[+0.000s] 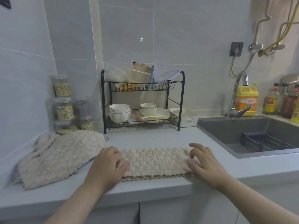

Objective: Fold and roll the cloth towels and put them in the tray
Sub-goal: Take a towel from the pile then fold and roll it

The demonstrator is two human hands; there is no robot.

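Pale counter (pixel 153 136) runs across the middle of the frame, with a tiled wall behind. A towel (pixel 155 162) lies at lower centre, folded into a long, nubbly beige band but not yet rolled. The left hand (pixel 110 164) pinches its left end. The right hand (pixel 205 165) sits bent-fingered on the right end — grip unclear. A second towel (pixel 61 156), plush and rumpled, lies lower left. The white plastic tray (pixel 192 120) — right of centre — shows no towel yet.

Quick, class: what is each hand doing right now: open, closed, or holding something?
Left hand: fingers curled round the left end of the folded towel, gripping it.
Right hand: open, bent fingers resting on the towel's right end.
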